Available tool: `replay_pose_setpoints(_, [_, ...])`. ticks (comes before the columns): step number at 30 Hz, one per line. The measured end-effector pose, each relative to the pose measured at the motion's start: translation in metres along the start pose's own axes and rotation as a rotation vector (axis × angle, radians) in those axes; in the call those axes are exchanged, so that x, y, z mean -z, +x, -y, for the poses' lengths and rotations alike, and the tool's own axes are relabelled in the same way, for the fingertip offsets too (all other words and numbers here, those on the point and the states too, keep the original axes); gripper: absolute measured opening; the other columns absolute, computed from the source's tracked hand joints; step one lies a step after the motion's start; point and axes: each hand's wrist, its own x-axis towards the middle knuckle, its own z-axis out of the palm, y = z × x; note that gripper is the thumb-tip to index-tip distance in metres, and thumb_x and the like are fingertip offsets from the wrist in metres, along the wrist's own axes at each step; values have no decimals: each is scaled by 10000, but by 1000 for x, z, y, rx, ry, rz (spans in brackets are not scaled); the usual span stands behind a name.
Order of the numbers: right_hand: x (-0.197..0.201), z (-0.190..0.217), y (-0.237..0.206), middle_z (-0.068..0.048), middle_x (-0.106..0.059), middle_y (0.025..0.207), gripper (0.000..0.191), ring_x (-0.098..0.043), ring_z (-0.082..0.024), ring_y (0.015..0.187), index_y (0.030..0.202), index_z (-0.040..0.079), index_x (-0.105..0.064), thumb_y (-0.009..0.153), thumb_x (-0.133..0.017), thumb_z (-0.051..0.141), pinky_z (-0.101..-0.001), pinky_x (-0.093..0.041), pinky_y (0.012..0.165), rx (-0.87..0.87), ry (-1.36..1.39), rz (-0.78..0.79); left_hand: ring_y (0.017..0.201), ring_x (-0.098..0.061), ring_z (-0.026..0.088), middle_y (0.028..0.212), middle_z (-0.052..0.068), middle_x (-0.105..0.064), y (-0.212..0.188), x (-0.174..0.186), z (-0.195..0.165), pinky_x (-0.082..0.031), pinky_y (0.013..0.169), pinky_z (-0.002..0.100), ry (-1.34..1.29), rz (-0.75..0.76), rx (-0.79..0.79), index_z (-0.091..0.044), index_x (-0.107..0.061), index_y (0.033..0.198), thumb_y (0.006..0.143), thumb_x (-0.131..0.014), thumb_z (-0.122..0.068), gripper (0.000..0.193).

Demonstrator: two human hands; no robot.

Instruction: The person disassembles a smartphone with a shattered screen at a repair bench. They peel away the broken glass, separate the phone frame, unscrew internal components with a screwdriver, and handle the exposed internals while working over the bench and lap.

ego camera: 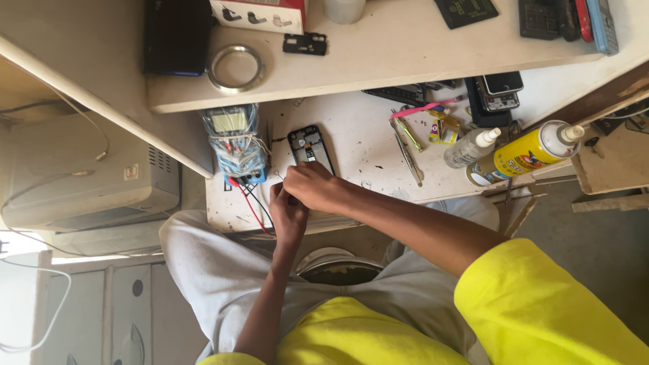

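Both hands met at the bench edge — the right hand (307, 186) pinched shut on something too small to tell, the left hand (287, 213) curled beneath. The opened phone (311, 150) lay just beyond; one slip could drop the bit — or snag the meter (233, 142) leads.

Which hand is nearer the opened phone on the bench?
Right. The right hand sits at the near end of the opened phone, about touching it. The left hand is lower, behind the right hand, beside the wrapped multimeter's leads.
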Motion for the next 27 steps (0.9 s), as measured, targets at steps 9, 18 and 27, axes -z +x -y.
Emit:
replay_pose_setpoints(9, [-2,-1,2,-233,-705,831,201,-756,-332,771,999,-84,-666,807,-700,-36,-381,-622,634,-85,41,-12,1213,-557,368,1211,126,-659,-8,12,1,-428,1025,521,545,286,-315,-37,-705,1191,912,-749,-181,317])
replay_pose_setpoints(18, [-24,-18,8,-188,-713,827,98,-752,-266,741,832,-6,-726,833,-655,-73,-376,-617,699,35,132,38,1524,-113,448,1612,310,-187,-40,18,-20,-76,1220,589,904,596,-214,74,-259,1527,882,-618,-654,1037])
replay_pose_setpoints(27, [-21,-18,-2,-240,-707,804,26,-756,-349,784,798,-36,-710,787,-688,-44,-408,-613,664,-7,129,-119,1522,-97,447,1627,300,-153,-39,18,-25,-63,1212,590,946,633,-189,60,-235,1538,847,-642,-629,1057])
